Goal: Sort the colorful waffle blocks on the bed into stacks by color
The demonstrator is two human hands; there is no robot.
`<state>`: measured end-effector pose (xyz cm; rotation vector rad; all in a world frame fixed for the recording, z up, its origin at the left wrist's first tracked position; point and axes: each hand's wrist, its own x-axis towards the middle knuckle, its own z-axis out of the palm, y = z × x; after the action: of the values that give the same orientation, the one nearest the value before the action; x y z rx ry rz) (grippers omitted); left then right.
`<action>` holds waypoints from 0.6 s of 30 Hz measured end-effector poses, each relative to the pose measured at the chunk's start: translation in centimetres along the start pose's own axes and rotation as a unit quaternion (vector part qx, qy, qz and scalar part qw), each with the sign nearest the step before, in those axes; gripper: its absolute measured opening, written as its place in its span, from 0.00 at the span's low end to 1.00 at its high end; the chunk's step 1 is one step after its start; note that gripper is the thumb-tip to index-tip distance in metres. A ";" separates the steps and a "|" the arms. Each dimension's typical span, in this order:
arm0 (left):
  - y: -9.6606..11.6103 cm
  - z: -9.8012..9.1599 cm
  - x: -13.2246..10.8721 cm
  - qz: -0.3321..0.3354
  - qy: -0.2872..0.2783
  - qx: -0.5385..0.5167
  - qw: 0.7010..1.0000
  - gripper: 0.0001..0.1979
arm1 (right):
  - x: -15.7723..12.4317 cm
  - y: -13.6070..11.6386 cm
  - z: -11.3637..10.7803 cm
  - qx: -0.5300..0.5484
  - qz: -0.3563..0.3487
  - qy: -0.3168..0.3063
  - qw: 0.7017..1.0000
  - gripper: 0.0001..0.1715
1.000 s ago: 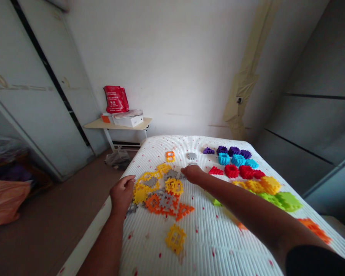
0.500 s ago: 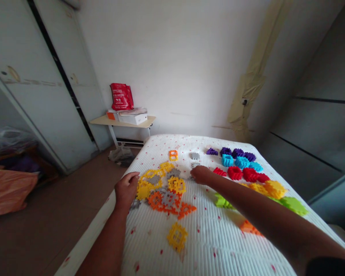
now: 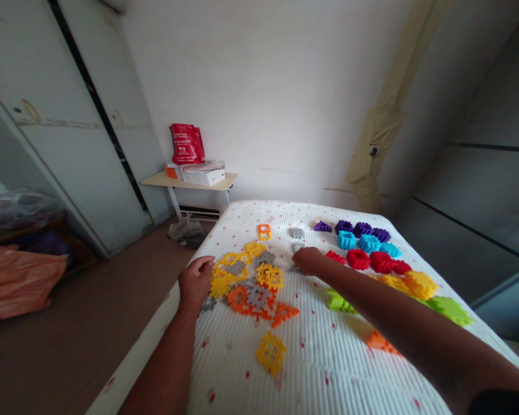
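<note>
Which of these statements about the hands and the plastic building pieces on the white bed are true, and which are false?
1. The left hand rests at the edge of the mixed pile of yellow, orange and grey plastic pieces. True.
2. The right hand lies on the purple plastic pieces. False: it is at small grey plastic pieces, with the purple ones farther back.
3. One yellow square lattice piece lies alone, nearer the camera than the pile. True.
4. The red bag lies on the white ribbed bed cover. False: it stands on the small side table.
</note>
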<state>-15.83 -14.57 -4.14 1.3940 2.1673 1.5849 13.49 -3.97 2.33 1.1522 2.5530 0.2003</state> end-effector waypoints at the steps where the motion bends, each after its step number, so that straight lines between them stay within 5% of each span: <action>1: 0.0 0.0 0.0 0.001 0.001 0.001 1.000 0.14 | 0.1 -0.1 -0.4 0.002 0.004 0.001 1.000 0.13; 10: -0.4 0.0 0.2 -0.021 0.009 -0.012 1.000 0.15 | 2.4 -3.0 -3.7 0.064 0.036 0.038 0.997 0.16; 18: -1.1 -0.1 0.4 -0.036 0.028 -0.018 0.999 0.16 | 4.6 -3.9 -2.4 0.126 0.076 0.023 0.989 0.18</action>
<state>-16.76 -14.39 -4.84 1.2613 2.1820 1.6485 7.09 -3.13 2.42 1.4507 2.5864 -0.0639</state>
